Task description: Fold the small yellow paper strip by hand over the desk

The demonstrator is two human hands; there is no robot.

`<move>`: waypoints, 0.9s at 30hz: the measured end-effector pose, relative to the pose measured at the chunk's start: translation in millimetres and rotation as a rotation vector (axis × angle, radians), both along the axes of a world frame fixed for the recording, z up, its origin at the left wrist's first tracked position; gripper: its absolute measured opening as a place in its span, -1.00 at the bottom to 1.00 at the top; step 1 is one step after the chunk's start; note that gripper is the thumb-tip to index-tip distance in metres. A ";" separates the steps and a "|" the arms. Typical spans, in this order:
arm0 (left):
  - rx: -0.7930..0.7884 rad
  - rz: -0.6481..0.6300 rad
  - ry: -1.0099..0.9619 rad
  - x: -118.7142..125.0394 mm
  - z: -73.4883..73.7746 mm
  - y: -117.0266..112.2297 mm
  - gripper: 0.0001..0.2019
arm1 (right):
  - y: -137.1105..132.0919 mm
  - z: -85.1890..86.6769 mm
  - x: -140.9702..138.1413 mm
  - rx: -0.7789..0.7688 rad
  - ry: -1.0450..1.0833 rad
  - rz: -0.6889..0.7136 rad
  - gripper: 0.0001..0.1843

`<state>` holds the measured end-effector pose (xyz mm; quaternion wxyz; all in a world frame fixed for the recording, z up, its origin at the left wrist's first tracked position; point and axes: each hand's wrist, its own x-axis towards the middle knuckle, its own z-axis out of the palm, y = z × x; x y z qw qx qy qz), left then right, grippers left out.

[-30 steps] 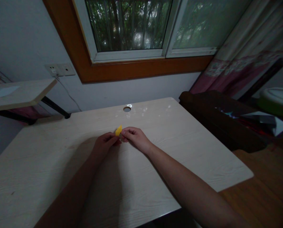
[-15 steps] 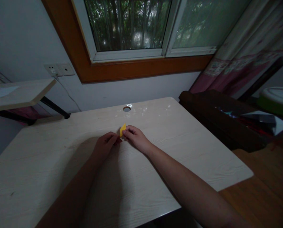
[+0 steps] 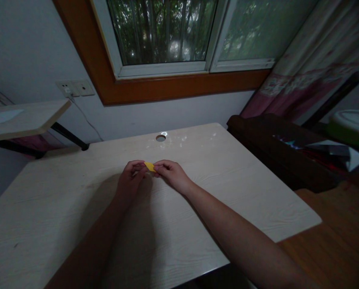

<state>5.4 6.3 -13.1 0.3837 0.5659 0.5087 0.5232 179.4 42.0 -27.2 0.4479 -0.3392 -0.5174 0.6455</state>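
- Yellow piece is over the table, between the hands, its ends covered by fingers.
- Right hand pinches one end; left hand meets the other, its grip unclear.
- Round hole lies beyond them; raised shelf stands left.
- Green-and-white object, at the right, is cut off and blurred.

Probably a room in a home: pink-and-pale curtain, wood-trimmed window, plain desk, wooden floor.
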 end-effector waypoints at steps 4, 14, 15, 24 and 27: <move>0.051 -0.025 -0.029 0.8 1.2 -2.5 -0.64 | -1.0 4.2 1.9 0.050 -0.077 -0.024 -0.72; -0.054 -0.065 0.151 -1.3 1.1 -2.7 -0.80 | -4.5 4.4 1.9 0.099 -0.100 -0.017 -0.79; -0.057 -0.058 0.147 -1.8 0.6 -2.1 -0.80 | -5.0 4.4 1.8 0.102 -0.089 -0.013 -0.79; -0.077 -0.029 0.031 -3.9 3.4 0.5 -0.80 | -9.5 11.4 6.5 0.391 -0.274 -0.029 -0.80; -0.083 -0.045 0.019 -2.5 4.6 -0.3 -0.81 | -10.2 14.1 7.7 0.424 -0.278 -0.028 -0.83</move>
